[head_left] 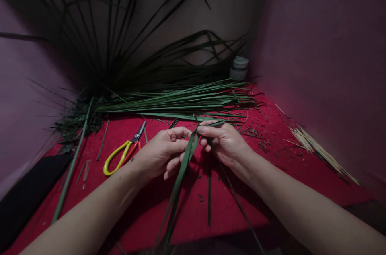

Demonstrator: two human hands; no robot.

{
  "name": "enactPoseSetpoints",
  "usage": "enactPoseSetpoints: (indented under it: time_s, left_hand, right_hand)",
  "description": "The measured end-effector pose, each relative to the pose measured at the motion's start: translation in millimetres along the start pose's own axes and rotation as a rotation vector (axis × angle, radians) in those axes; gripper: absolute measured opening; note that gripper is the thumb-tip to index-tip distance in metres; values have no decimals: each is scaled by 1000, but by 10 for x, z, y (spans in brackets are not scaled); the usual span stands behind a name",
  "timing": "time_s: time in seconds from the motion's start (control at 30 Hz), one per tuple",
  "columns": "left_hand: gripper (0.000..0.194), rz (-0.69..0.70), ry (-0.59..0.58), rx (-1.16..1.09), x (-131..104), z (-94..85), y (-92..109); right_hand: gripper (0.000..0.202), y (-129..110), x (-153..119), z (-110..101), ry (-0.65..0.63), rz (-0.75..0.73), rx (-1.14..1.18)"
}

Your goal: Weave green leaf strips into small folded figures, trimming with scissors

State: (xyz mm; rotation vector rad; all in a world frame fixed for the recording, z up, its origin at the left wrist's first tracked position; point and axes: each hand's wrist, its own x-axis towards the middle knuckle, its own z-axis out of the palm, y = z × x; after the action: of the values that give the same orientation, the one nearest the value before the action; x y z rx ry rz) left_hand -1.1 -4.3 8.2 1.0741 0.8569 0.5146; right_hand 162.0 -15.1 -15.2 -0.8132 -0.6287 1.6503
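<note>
Long green palm leaf strips (180,177) cross between my two hands above a red cloth, their ends hanging toward me. My right hand (223,139) is closed, pinching the strips between thumb and fingers where they cross. Against the left side of that crossing, my left hand (169,150) has its thumb and index finger around the strips, its other fingers loosely curled. Just left of my left hand lie scissors (124,154) with yellow and red handles, blades pointing away. The exact fold under my fingertips is partly hidden.
A bundle of cut palm leaves (181,100) lies across the back of the red cloth (241,214). Behind it stand a dark fan of fronds (111,46) and a white container (239,68). Pale thin sticks (322,152) lie at right; a dark cloth (36,194) is at left.
</note>
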Motion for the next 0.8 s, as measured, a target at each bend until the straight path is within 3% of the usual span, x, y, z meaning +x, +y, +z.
enactPoseSetpoints:
  time_s: [0.2,0.33,0.47,0.53,0.63,0.8]
  left_hand:
    - [29,-9,47,61,-14,23,13]
    - [34,-23,2,101,-37,31,22]
    - [27,6,1,379,-36,15,21]
    - [24,118,81,587,-7,-16,12]
    - [14,403,269,841,38,-74,-13]
    - [13,784,452,1057,30,-108,-56]
  right_hand:
    - [19,-5,8,-8,7,-19,-1]
    - [19,0,13,-12,-14,-26,-5]
    - [19,0,3,-4,-38,-43,-4]
    - [19,-1,-11,-1,-70,-8,-9]
    - [18,3,-36,-5,-141,115,-19]
    - [20,20,-69,-4,-242,199,-17]
